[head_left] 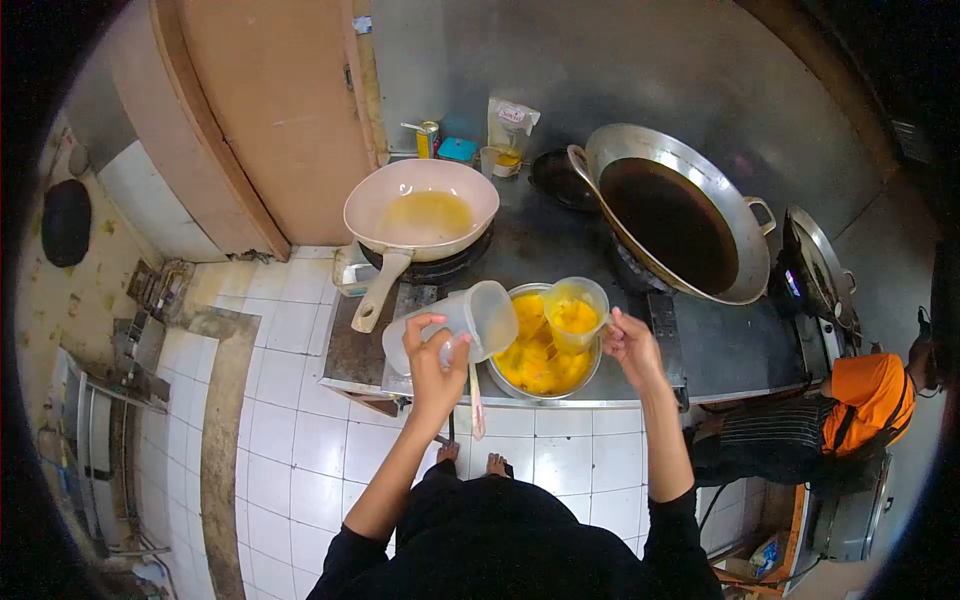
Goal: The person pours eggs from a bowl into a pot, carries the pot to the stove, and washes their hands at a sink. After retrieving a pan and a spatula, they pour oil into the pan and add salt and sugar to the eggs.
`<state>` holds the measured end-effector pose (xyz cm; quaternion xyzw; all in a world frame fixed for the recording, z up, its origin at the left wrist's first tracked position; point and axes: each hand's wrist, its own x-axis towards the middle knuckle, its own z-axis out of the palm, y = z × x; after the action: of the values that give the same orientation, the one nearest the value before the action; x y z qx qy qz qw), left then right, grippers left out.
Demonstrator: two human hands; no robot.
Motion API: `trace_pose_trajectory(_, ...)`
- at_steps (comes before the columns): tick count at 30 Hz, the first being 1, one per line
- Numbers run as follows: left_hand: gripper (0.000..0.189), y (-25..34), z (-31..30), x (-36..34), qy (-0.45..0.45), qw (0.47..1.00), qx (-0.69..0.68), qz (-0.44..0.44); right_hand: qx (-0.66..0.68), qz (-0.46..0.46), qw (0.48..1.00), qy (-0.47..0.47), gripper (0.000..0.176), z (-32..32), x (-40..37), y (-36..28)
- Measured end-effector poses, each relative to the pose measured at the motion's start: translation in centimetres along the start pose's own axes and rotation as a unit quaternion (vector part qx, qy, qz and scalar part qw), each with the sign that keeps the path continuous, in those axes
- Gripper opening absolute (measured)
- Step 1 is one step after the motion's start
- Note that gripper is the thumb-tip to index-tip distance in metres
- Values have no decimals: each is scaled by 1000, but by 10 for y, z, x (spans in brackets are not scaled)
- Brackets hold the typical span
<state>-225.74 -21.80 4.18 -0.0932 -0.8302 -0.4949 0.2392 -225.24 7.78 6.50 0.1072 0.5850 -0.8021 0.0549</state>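
My left hand [437, 368] is wrapped round a translucent plastic jug [490, 320], tilted on its side left of the metal bowl. In my right hand [632, 345] is the handle of a small clear measuring cup [576, 314] with yellow egg in it, over the bowl's right part. The metal bowl [592, 378] holds several yellow yolks and stands at the counter's front edge. A pale handle [476, 405] sticks out over the front edge beside the bowl. Behind the jug, a cream pan [425, 205] with yellowish oil sits on a burner.
A large wok [740, 260] of dark liquid stands at the back right, with a small black pan [562, 180] beside it. Against the wall are a tin [428, 140], a blue-lidded box [457, 150] and a bag [510, 125]. Another person [868, 405] in orange is at the right.
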Motion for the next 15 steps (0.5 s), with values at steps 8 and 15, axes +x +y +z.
trace_pose_trajectory(8,16,8,11,13,-70,997,-15,24,-503,-124,855,20,31,77,-1,-31)
trace_pose_trajectory(15,14,-6,13,23,-69,995,-64,-39,-686,-333,646,31,18,124,-7,6)
